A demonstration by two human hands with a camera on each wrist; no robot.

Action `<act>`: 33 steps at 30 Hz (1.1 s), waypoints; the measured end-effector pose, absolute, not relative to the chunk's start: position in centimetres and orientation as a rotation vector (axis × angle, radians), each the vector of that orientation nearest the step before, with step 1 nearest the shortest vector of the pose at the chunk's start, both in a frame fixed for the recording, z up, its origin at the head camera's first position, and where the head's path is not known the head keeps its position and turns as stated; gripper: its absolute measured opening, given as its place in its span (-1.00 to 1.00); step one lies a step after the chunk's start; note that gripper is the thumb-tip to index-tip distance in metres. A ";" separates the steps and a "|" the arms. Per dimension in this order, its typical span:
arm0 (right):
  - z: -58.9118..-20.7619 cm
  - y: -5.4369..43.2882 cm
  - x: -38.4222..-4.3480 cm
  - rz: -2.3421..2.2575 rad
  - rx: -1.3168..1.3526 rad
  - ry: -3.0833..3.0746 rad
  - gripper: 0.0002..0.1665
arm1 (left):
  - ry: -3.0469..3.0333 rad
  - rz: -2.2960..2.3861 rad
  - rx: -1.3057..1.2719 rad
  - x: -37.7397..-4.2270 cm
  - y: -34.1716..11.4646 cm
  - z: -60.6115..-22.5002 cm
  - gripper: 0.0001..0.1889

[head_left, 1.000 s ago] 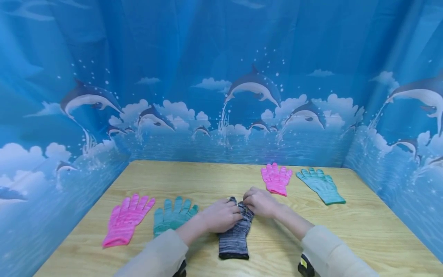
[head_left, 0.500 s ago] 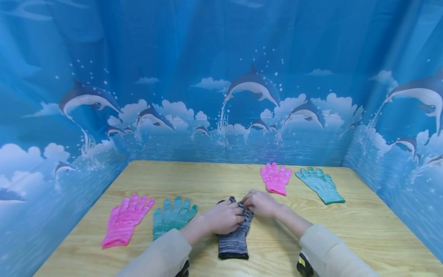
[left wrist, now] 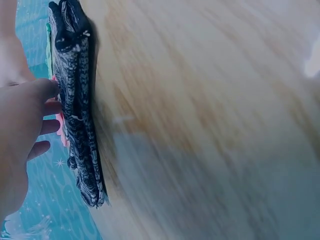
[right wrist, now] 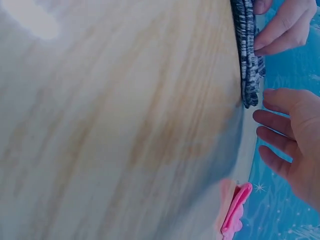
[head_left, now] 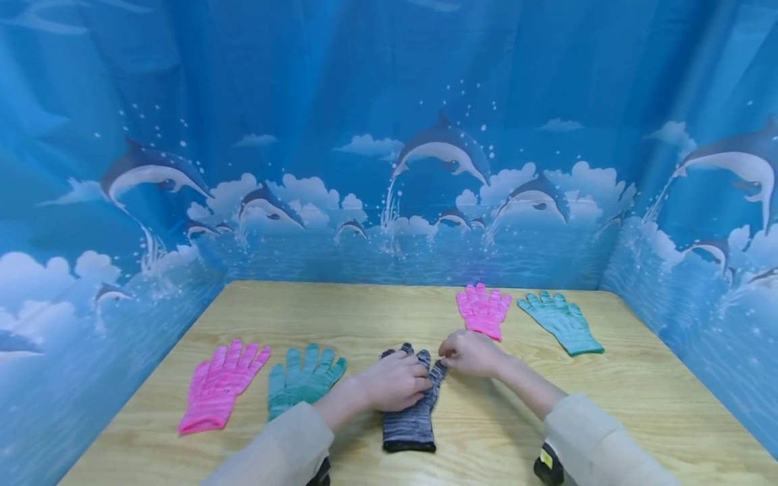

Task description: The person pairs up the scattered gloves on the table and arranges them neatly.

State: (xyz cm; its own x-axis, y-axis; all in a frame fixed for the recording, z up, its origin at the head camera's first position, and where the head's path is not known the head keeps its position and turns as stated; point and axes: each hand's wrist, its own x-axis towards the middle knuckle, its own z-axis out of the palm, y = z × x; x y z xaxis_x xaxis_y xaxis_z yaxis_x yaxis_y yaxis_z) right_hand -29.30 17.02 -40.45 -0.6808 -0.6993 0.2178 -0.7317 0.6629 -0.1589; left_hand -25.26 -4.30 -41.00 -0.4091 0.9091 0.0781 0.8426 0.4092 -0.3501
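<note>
A grey-and-black knit glove (head_left: 408, 426) lies flat at the middle of the table, its dark cuff toward me. My left hand (head_left: 392, 383) rests across its palm, with the fingertips pressing on the fabric in the left wrist view. My right hand (head_left: 473, 354) is by the tip of the glove's rightmost finger. In the right wrist view, the right hand's loosely bent fingers (right wrist: 276, 125) stand slightly apart from the glove (right wrist: 246, 55) and hold nothing. Part of the glove is hidden under my left hand.
On the left of the wooden table (head_left: 340, 304) lie a pink glove (head_left: 221, 388) and a teal glove (head_left: 304, 381), the latter partly behind my left forearm. Another pink glove (head_left: 483, 310) and teal glove (head_left: 562, 322) lie at the back right. A dolphin-print curtain (head_left: 389, 135) surrounds the table.
My right hand has let go of the grey glove's upper right part and moved right. The glove's fingers there now lie straighter and more spread. My left hand has stayed on the palm.
</note>
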 end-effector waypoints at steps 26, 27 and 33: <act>-41.8 16.3 -29.2 0.285 1.213 -2.641 -0.84 | -2.398 0.375 -1.601 -24.9 -3.7 -41.2 -0.73; -41.8 16.4 -29.2 0.277 1.207 -2.635 -0.83 | -2.398 0.379 -1.600 -24.9 -3.7 -41.2 -0.72; -41.4 16.4 -28.6 0.257 1.195 -2.620 -0.90 | -2.399 0.362 -1.590 -24.8 -3.9 -41.0 -0.71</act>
